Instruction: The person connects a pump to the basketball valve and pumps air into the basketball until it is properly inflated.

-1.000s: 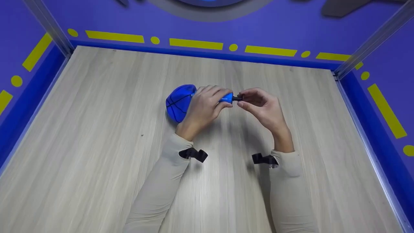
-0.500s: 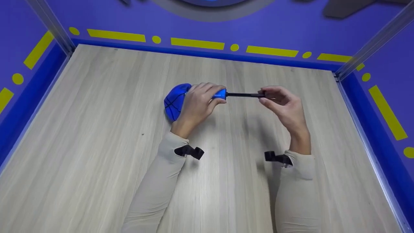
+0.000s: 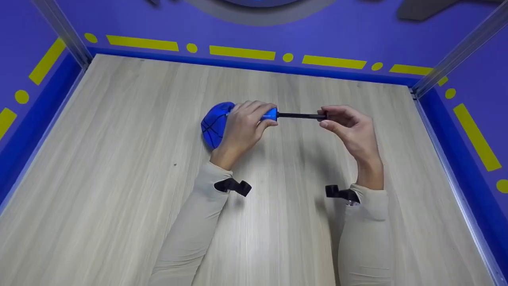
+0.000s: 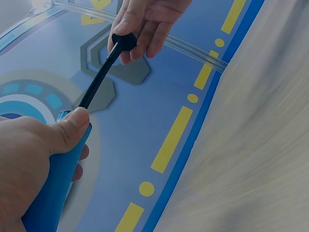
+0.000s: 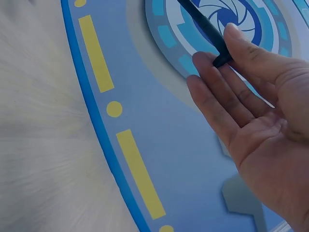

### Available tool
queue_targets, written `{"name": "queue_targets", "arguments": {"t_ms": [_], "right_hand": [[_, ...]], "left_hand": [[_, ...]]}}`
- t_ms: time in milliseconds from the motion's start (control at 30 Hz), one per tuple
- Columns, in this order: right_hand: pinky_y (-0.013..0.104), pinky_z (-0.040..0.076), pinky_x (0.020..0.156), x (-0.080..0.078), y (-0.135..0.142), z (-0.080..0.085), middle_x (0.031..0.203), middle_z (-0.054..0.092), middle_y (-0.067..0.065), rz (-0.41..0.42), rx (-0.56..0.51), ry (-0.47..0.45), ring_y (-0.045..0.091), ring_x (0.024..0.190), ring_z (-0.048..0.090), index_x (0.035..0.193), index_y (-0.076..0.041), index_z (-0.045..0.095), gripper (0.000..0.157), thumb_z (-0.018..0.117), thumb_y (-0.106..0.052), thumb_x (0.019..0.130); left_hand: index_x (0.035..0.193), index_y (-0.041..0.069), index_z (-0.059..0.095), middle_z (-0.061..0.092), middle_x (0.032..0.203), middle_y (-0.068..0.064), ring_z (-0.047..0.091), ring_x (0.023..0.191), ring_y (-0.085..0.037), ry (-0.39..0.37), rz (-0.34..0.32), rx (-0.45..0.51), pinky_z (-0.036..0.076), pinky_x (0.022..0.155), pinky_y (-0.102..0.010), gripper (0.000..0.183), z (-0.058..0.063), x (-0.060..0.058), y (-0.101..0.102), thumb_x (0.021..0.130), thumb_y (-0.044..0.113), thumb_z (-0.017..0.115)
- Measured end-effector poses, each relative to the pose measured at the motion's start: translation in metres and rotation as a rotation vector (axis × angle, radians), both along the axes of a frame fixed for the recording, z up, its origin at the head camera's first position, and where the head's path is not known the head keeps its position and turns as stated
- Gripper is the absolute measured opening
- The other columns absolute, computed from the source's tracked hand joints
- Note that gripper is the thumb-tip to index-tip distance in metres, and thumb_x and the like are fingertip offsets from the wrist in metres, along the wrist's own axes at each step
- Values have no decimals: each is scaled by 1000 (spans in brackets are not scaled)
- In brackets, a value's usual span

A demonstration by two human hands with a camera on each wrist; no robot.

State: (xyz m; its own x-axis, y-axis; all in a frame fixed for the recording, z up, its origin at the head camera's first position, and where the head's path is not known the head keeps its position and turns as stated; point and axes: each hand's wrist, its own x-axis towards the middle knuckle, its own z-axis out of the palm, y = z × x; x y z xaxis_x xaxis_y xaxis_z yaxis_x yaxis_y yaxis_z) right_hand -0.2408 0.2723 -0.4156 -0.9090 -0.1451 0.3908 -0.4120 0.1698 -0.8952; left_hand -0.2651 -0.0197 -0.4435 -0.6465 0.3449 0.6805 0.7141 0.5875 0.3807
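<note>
In the head view, my left hand (image 3: pixel 243 129) grips the blue barrel of a hand pump (image 3: pixel 270 114). A black plunger rod (image 3: pixel 299 115) extends a long way out of the barrel's right end. My right hand (image 3: pixel 353 129) pinches the round black end of that rod between thumb and fingers; this end knob (image 4: pixel 126 41) shows well in the left wrist view. Left of the left hand is a blue ball (image 3: pixel 213 126) with black lines, sagging and partly soft. The left hand covers the spot where pump and ball come together. From the right wrist, the rod (image 5: pixel 207 29) reaches the fingertips.
The hands work above a light wood-grain table (image 3: pixel 131 167). Blue-purple panels (image 3: pixel 246 35) with yellow dashes and dots enclose its back and sides, joined at metal corner posts (image 3: pixel 456 51). Each wrist carries a black camera mount (image 3: pixel 234 186).
The right hand has moved right, drawing the black rod far out of the barrel. The left hand, barrel and ball shifted slightly left. Over the last half second almost nothing moved.
</note>
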Motion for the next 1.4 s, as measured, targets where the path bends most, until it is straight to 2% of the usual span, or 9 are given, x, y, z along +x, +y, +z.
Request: {"name": "queue_targets", "arguments": {"t_ms": [200,433,700,1167,1400], "right_hand": [[31,59,90,-4,-16,-6,116,74,23,11,15,-6,26,100,74,123,5,75,31,79,8,92],[31,60,88,-6,-37,-11,115,75,21,39,50,25,24,99,74,122,9,73,30,78,8,92],[31,60,89,-6,-53,-14,114,75,18,50,71,15,24,101,73,122,6,75,29,80,3,93],[30,58,92,-4,-42,-8,116,75,13,79,181,73,23,103,73,126,3,73,32,79,-1,95],[30,58,91,-3,-25,-4,118,75,15,50,141,73,24,104,72,126,3,74,31,79,0,95]], "left_hand": [[124,5,77,77,119,-8,70,110,-27,14,2,-7,53,97,-44,39,0,2,5,102,36,71],[123,4,77,77,118,-9,70,108,-28,21,-21,-5,54,94,-44,39,0,4,12,100,36,72],[123,3,77,77,115,-10,70,106,-29,26,-45,-12,54,90,-45,40,1,5,17,101,36,71],[123,5,77,77,114,-8,71,105,-27,7,-87,19,56,89,-43,41,-2,1,12,98,36,74],[125,4,77,77,115,-9,71,105,-27,10,-77,11,56,89,-42,42,0,-2,7,98,37,74]]}}
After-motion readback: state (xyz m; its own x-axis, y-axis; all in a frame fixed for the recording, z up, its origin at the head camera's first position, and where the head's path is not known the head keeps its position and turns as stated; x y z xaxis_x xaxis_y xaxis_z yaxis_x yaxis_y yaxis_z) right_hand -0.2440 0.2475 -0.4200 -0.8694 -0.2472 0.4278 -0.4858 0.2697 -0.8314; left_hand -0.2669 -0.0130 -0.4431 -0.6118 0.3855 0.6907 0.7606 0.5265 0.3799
